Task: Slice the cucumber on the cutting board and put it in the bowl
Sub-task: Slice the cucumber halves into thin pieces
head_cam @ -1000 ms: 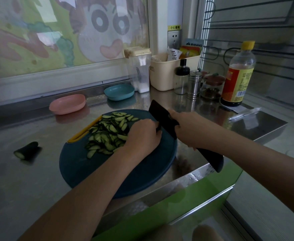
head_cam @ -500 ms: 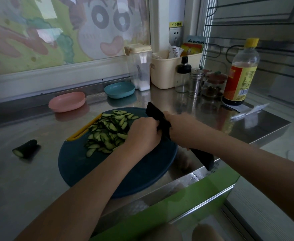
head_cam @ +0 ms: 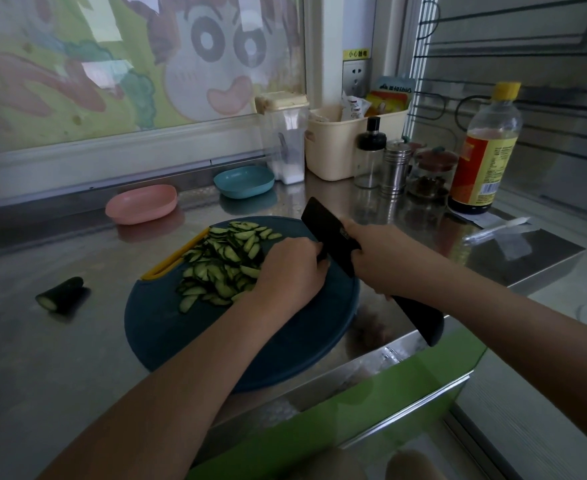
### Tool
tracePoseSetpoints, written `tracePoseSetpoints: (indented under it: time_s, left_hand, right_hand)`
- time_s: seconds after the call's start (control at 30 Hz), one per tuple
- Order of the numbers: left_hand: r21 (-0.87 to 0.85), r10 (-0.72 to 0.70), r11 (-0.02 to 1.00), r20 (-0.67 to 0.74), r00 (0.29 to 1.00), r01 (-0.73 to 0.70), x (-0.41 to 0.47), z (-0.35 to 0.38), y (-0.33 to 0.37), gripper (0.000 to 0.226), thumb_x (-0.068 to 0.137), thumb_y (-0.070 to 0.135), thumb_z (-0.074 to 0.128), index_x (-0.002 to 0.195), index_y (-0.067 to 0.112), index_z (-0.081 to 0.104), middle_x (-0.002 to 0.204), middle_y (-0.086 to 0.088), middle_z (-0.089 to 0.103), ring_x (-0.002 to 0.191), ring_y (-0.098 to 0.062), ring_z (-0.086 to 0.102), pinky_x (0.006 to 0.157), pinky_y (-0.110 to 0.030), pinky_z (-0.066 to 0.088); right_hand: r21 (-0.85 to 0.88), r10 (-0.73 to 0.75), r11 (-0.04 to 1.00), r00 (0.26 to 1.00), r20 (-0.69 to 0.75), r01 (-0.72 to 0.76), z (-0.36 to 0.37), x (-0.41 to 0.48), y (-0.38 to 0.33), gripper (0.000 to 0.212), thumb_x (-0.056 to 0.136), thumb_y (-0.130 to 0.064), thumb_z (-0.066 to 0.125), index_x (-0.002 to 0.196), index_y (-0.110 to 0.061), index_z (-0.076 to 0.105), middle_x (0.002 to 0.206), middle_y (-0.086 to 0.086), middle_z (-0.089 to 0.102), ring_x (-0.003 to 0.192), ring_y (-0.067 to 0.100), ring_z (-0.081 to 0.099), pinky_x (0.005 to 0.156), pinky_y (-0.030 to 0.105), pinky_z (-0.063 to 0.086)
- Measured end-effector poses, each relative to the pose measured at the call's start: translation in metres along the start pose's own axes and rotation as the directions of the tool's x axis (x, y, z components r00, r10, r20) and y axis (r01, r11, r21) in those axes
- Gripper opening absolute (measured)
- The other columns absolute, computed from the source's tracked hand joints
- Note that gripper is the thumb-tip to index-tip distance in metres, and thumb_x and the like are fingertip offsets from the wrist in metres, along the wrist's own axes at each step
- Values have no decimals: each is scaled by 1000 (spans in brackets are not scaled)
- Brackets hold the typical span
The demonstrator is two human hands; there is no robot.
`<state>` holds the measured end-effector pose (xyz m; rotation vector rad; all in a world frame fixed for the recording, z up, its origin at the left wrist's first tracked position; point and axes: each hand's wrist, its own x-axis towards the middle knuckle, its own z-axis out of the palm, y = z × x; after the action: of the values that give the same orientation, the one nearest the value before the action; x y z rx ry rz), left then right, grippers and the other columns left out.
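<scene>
On the far half of the cutting board (head_cam: 188, 341), cucumber slices (head_cam: 222, 265) lie heaped. Left hand (head_cam: 288, 271) is curled beside the blade; what it pins is hidden, cannot tell. Right hand (head_cam: 378, 261) grips the knife (head_cam: 323, 223). Step: slicing, probably nearly done. Next: gather the slices and carry them to the pink bowl (head_cam: 141, 204) or the teal bowl (head_cam: 243, 181), far left.

Single view: head-worn, wide-angle. Set above the near edge of the worktop (head_cam: 42, 368), facing forward and down toward the back wall and painted window (head_cam: 77, 81). Close range: cutting board (head_cam: 181, 341) at centre, left hand (head_cam: 287, 271) and right hand (head_cam: 377, 261) over it, forearms entering from bottom edge. Lines bowed toward frame edges.
</scene>
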<state>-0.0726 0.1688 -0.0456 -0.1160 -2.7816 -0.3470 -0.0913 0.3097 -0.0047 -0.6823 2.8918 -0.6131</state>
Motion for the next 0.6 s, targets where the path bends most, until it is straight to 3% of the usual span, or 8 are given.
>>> tracePoseSetpoints:
  time_s: [0.23,0.33,0.5,0.6]
  left_hand:
    - [10,-13,1000,-5,1000,13,0,-1,0,26,95,28,49,108,16,68,92,-8,68,86,-22,62,64,-25,33]
    - [18,-15,1000,7,1000,15,1,-2,1,26,96,27,48,109,17,68,93,-7,68,88,-21,61,64,-25,33]
    - [-2,-20,1000,6,1000,20,1,-5,1,20,93,26,53,95,15,70,87,-8,67,85,-23,61,62,-26,30]
    - [6,-22,1000,15,1000,21,2,-5,1,21,93,27,54,97,14,70,90,-9,67,87,-24,61,63,-25,30]
  right_hand:
    - [-22,-2,1000,1000,15,2,-4,-5,-5,42,93,-11,38,136,-13,41,82,3,46,51,11,48,39,22,48]
    - [-42,-4,999,1000,21,5,-3,-4,-4,42,93,-10,38,135,-11,41,84,4,47,53,9,45,38,19,43]
    - [-10,26,1000,998,63,-26,-5,2,-3,44,91,-7,37,135,-13,42,76,6,51,49,16,55,38,23,48]
    - [-30,23,999,997,77,-20,-6,6,-4,38,91,-8,37,128,-10,46,76,8,54,49,20,58,38,24,47]
